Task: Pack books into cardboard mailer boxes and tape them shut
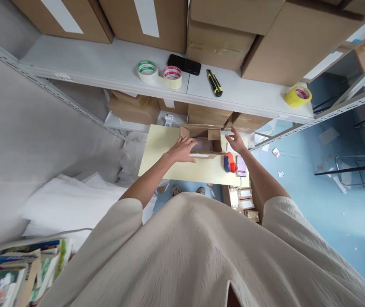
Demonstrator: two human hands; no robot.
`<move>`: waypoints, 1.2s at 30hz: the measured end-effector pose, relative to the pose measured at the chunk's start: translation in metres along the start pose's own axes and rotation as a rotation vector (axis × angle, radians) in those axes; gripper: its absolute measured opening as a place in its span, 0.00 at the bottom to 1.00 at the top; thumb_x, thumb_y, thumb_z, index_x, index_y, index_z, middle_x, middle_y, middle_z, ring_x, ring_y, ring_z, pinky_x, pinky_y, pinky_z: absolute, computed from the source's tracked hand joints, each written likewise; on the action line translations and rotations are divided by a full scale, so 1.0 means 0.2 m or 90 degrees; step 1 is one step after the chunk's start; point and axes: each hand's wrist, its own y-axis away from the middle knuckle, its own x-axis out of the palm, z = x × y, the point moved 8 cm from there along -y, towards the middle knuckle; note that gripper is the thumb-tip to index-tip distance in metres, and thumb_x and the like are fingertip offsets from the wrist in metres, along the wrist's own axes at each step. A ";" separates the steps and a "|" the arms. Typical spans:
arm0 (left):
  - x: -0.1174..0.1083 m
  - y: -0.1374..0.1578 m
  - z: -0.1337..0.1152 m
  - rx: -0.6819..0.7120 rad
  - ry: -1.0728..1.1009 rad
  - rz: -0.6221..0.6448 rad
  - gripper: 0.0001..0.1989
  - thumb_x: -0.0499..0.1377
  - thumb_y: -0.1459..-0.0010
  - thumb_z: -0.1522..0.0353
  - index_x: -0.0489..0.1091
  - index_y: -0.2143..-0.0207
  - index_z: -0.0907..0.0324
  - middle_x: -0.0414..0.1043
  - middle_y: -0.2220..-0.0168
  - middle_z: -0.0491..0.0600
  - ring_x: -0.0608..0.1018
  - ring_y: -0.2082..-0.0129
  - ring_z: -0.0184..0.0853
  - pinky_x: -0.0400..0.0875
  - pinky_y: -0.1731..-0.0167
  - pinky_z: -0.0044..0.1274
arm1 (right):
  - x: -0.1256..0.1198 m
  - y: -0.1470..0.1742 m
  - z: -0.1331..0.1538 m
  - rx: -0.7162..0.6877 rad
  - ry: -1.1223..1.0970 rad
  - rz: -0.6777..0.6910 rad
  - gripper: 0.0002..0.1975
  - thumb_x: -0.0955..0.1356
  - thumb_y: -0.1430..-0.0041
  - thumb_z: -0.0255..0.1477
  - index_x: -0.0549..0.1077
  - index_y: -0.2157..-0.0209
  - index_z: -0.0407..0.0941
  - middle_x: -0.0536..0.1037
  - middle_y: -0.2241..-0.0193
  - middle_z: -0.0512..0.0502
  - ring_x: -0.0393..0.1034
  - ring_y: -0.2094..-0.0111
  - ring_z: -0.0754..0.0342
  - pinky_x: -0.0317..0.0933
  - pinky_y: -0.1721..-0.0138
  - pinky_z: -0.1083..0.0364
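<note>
A grey metal shelving unit (105,59) stands before me, its upper shelf carrying large cardboard cartons (274,51), some with white labels, and its lower level holding more. Close against it is my pale yellow table (158,151), smaller than the shelving. Down on my left sit heaped white sheets (70,204), and nearer to me a stack of books (10,273).

The open cardboard box (199,133) lies lengthwise on the table, toward its far edge, flaps raised. My left hand (182,149) is over the box's left end, thumb apart from the fingers; I cannot tell whether they pinch the wall. My right hand (236,140) hangs just beside the right end, fingers spread and nothing between them.

Nearer me than that hand, an orange-and-blue tape dispenser (230,163) rests on the table, with a lit smartphone (241,166) just to its right. Along the upper shelf's front lie a black phone (184,64), a black-and-yellow utility knife (214,83), a yellow tape roll (298,96) far right, and two pale tape rolls, one green-cored (147,71) and the other red-cored (172,77).
</note>
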 end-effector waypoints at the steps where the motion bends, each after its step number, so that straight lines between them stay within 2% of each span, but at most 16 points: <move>1: -0.01 -0.01 -0.01 -0.006 -0.014 -0.004 0.42 0.77 0.41 0.52 0.73 0.28 0.55 0.73 0.29 0.62 0.70 0.27 0.61 0.60 0.25 0.46 | 0.00 -0.02 0.04 -0.010 -0.008 0.001 0.55 0.67 0.29 0.67 0.56 0.14 0.49 0.65 0.21 0.25 0.74 0.30 0.27 0.73 0.32 0.31; 3: -0.05 -0.04 -0.01 -0.031 -0.029 -0.028 0.39 0.72 0.35 0.56 0.71 0.25 0.57 0.72 0.28 0.64 0.70 0.26 0.61 0.60 0.25 0.47 | 0.01 -0.04 0.13 -0.048 -0.001 0.014 0.54 0.66 0.28 0.67 0.58 0.15 0.50 0.63 0.18 0.27 0.69 0.26 0.28 0.70 0.29 0.31; 5: -0.09 -0.08 -0.01 -0.056 -0.037 -0.069 0.37 0.68 0.31 0.60 0.69 0.23 0.58 0.70 0.25 0.65 0.69 0.24 0.61 0.59 0.24 0.49 | 0.03 -0.04 0.22 -0.090 0.030 0.025 0.52 0.65 0.27 0.67 0.61 0.16 0.50 0.63 0.18 0.30 0.64 0.22 0.29 0.63 0.23 0.30; 7: -0.12 -0.11 -0.01 -0.074 -0.049 -0.119 0.37 0.65 0.30 0.64 0.66 0.21 0.59 0.66 0.22 0.66 0.66 0.21 0.60 0.56 0.21 0.50 | 0.05 -0.02 0.26 -0.113 0.067 0.019 0.48 0.64 0.25 0.66 0.65 0.18 0.51 0.68 0.21 0.32 0.61 0.21 0.29 0.57 0.20 0.28; 9: -0.12 -0.14 -0.01 -0.091 -0.061 -0.158 0.38 0.63 0.30 0.67 0.65 0.20 0.60 0.62 0.18 0.66 0.61 0.18 0.60 0.51 0.19 0.52 | 0.06 0.01 0.26 -0.110 0.100 0.007 0.45 0.62 0.24 0.66 0.70 0.21 0.51 0.73 0.25 0.32 0.64 0.23 0.28 0.57 0.21 0.26; 11: -0.07 -0.18 -0.01 -0.109 -0.062 -0.160 0.39 0.62 0.31 0.69 0.65 0.19 0.59 0.59 0.17 0.67 0.59 0.16 0.59 0.47 0.18 0.55 | 0.09 0.05 0.23 -0.098 0.130 0.009 0.41 0.61 0.23 0.64 0.76 0.27 0.51 0.76 0.29 0.31 0.67 0.26 0.27 0.60 0.23 0.26; 14: 0.06 -0.21 -0.02 -0.118 -0.051 -0.113 0.38 0.59 0.29 0.69 0.66 0.19 0.58 0.58 0.16 0.66 0.59 0.15 0.58 0.46 0.17 0.56 | 0.15 0.10 0.18 -0.090 0.157 0.044 0.37 0.63 0.23 0.61 0.82 0.33 0.50 0.76 0.30 0.30 0.68 0.28 0.27 0.63 0.26 0.25; 16: 0.15 -0.22 -0.03 -0.123 -0.052 -0.092 0.37 0.56 0.26 0.66 0.63 0.17 0.59 0.56 0.15 0.65 0.57 0.14 0.56 0.45 0.16 0.53 | 0.18 0.14 0.14 -0.090 0.152 0.055 0.35 0.64 0.24 0.60 0.83 0.34 0.50 0.76 0.29 0.30 0.68 0.28 0.26 0.63 0.26 0.25; 19: 0.24 -0.20 -0.04 -0.146 -0.063 -0.074 0.40 0.53 0.22 0.59 0.56 0.14 0.63 0.50 0.13 0.65 0.52 0.12 0.55 0.39 0.14 0.51 | 0.16 0.20 0.08 -0.084 0.109 0.012 0.34 0.65 0.24 0.57 0.80 0.32 0.51 0.77 0.30 0.32 0.68 0.27 0.29 0.63 0.25 0.28; 21: 0.27 -0.18 -0.03 -0.156 -0.068 -0.065 0.43 0.53 0.22 0.56 0.51 0.13 0.65 0.46 0.12 0.64 0.49 0.11 0.55 0.35 0.14 0.51 | 0.11 0.26 -0.01 -0.029 0.087 -0.036 0.32 0.63 0.23 0.54 0.80 0.33 0.50 0.79 0.33 0.32 0.72 0.31 0.32 0.66 0.27 0.32; 23: 0.28 -0.17 -0.03 -0.157 -0.067 -0.060 0.44 0.52 0.21 0.55 0.49 0.12 0.64 0.44 0.11 0.63 0.48 0.11 0.54 0.33 0.14 0.52 | 0.09 0.34 -0.14 0.082 0.105 -0.054 0.30 0.63 0.23 0.52 0.82 0.38 0.48 0.82 0.38 0.30 0.78 0.37 0.33 0.71 0.32 0.36; 26: 0.28 -0.15 -0.01 -0.151 -0.050 -0.058 0.44 0.53 0.22 0.55 0.49 0.12 0.62 0.44 0.11 0.62 0.48 0.11 0.54 0.32 0.15 0.52 | 0.12 0.51 -0.35 0.266 0.191 0.016 0.22 0.69 0.27 0.50 0.84 0.49 0.47 0.86 0.45 0.29 0.82 0.44 0.31 0.74 0.39 0.37; 28: 0.26 -0.14 -0.01 -0.149 -0.035 -0.057 0.44 0.54 0.22 0.55 0.48 0.12 0.60 0.44 0.11 0.62 0.48 0.11 0.54 0.32 0.15 0.53 | 0.18 0.60 -0.44 0.335 0.236 0.075 0.20 0.73 0.30 0.49 0.83 0.53 0.47 0.86 0.47 0.28 0.82 0.42 0.28 0.73 0.39 0.35; 31: 0.25 -0.12 0.00 -0.149 -0.022 -0.048 0.46 0.56 0.24 0.55 0.47 0.11 0.59 0.45 0.12 0.62 0.48 0.11 0.56 0.33 0.15 0.54 | 0.25 0.69 -0.52 0.374 0.249 0.118 0.22 0.75 0.33 0.50 0.83 0.51 0.46 0.85 0.48 0.26 0.81 0.42 0.28 0.73 0.38 0.32; 36: 0.24 -0.08 0.03 -0.154 -0.031 -0.018 0.45 0.54 0.23 0.55 0.48 0.12 0.60 0.42 0.11 0.62 0.46 0.11 0.55 0.33 0.15 0.53 | 0.30 0.70 -0.54 0.343 0.210 0.085 0.26 0.69 0.31 0.55 0.81 0.51 0.46 0.84 0.49 0.25 0.82 0.46 0.30 0.76 0.44 0.33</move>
